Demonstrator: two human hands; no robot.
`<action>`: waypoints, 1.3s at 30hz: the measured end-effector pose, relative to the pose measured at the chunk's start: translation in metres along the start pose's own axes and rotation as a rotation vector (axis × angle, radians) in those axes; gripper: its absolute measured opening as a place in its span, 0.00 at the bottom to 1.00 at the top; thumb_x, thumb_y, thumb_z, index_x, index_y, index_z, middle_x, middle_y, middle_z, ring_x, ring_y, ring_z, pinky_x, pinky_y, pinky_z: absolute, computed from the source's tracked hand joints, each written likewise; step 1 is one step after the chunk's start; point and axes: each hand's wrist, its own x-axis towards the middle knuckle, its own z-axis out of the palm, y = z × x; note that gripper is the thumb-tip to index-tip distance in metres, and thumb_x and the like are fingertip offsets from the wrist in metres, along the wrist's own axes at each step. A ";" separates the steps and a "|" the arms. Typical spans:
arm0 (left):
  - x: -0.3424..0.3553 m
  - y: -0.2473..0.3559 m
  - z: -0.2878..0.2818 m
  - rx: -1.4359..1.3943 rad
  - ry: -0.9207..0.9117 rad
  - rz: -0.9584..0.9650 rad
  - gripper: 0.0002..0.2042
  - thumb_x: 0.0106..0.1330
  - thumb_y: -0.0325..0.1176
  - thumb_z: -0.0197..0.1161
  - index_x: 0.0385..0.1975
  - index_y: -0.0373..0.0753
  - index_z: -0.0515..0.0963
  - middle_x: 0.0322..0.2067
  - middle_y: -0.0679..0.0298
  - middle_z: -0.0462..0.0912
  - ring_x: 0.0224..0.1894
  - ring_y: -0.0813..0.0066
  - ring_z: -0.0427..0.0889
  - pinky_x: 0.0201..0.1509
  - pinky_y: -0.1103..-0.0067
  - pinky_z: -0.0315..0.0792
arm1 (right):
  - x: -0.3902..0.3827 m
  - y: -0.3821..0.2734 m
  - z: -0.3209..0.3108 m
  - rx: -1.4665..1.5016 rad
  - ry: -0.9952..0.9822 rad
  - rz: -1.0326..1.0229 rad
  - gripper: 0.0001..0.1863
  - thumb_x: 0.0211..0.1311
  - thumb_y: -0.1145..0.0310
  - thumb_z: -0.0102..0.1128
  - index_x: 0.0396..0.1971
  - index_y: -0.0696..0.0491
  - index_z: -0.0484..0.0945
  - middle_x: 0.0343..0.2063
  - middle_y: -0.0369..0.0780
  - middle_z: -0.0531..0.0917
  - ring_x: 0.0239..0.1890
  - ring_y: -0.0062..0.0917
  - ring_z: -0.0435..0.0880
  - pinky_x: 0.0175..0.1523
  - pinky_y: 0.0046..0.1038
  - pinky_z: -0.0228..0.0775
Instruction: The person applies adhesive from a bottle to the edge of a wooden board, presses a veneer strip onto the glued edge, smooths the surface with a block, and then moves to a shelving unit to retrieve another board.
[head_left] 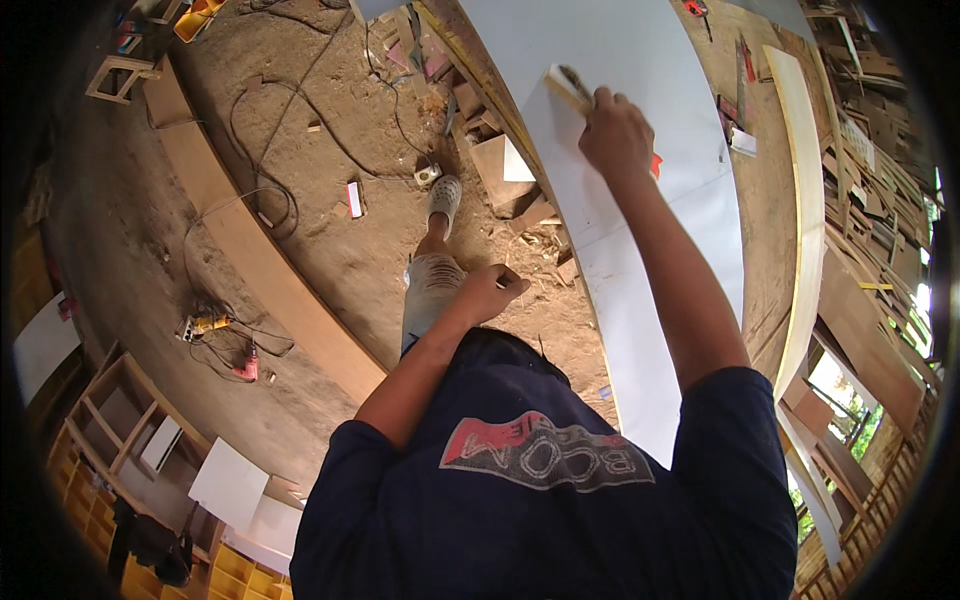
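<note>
My right hand (617, 135) is closed on a brush-like tool (565, 85) with a pale wooden handle, over a long white panel (640, 330) on the workbench. A small red object (657, 166) shows on the panel beside my right wrist. My left hand (495, 292) is closed low in front of my body, near my bent leg, left of the panel; a small pale bit shows at its fingers, too small to name.
A long brown board (250, 240) lies at left, with cables, a pink drill (245, 368) and a yellow power tool (210, 324). Wood offcuts (500, 160) litter the floor below the panel. A pale plank (808, 200) and stacked boards (865, 330) are at right, cabinet frames (110, 410) lower left.
</note>
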 end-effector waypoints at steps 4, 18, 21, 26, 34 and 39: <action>-0.003 0.009 -0.022 0.041 0.034 0.036 0.24 0.71 0.51 0.71 0.48 0.31 0.87 0.41 0.51 0.91 0.44 0.61 0.90 0.52 0.69 0.80 | 0.020 0.019 -0.010 0.009 -0.089 0.045 0.11 0.68 0.65 0.63 0.45 0.53 0.77 0.36 0.47 0.86 0.45 0.48 0.88 0.52 0.47 0.80; 0.013 0.035 -0.059 0.063 0.107 -0.102 0.23 0.72 0.51 0.71 0.46 0.30 0.86 0.37 0.53 0.91 0.40 0.66 0.90 0.48 0.70 0.81 | -0.029 -0.033 -0.004 0.185 0.049 -0.327 0.11 0.57 0.76 0.63 0.41 0.54 0.79 0.39 0.45 0.83 0.44 0.42 0.84 0.51 0.43 0.78; 0.030 0.040 -0.055 -0.001 0.050 -0.056 0.23 0.73 0.49 0.70 0.49 0.31 0.86 0.41 0.52 0.92 0.44 0.64 0.91 0.51 0.72 0.81 | 0.014 -0.043 -0.001 0.168 0.118 -0.340 0.10 0.58 0.74 0.64 0.41 0.53 0.79 0.37 0.45 0.84 0.41 0.42 0.85 0.49 0.43 0.79; 0.022 0.070 -0.060 0.037 0.043 -0.058 0.22 0.73 0.47 0.70 0.49 0.30 0.86 0.41 0.52 0.92 0.44 0.64 0.91 0.51 0.71 0.81 | 0.058 -0.024 -0.011 0.171 -0.019 -0.119 0.11 0.61 0.72 0.65 0.43 0.54 0.78 0.35 0.46 0.85 0.41 0.45 0.87 0.47 0.46 0.80; 0.007 0.015 -0.059 -0.067 0.168 -0.054 0.20 0.73 0.45 0.71 0.47 0.30 0.87 0.40 0.52 0.92 0.43 0.65 0.91 0.50 0.72 0.81 | -0.122 0.029 -0.018 0.136 -0.100 -0.206 0.18 0.55 0.77 0.66 0.46 0.51 0.78 0.41 0.43 0.84 0.46 0.43 0.85 0.50 0.45 0.80; 0.020 0.009 -0.049 -0.118 0.146 -0.065 0.22 0.74 0.46 0.70 0.47 0.27 0.86 0.38 0.56 0.92 0.41 0.70 0.90 0.50 0.74 0.81 | -0.064 -0.008 -0.014 0.143 -0.041 -0.280 0.17 0.53 0.78 0.67 0.44 0.52 0.79 0.39 0.43 0.83 0.44 0.42 0.84 0.48 0.43 0.79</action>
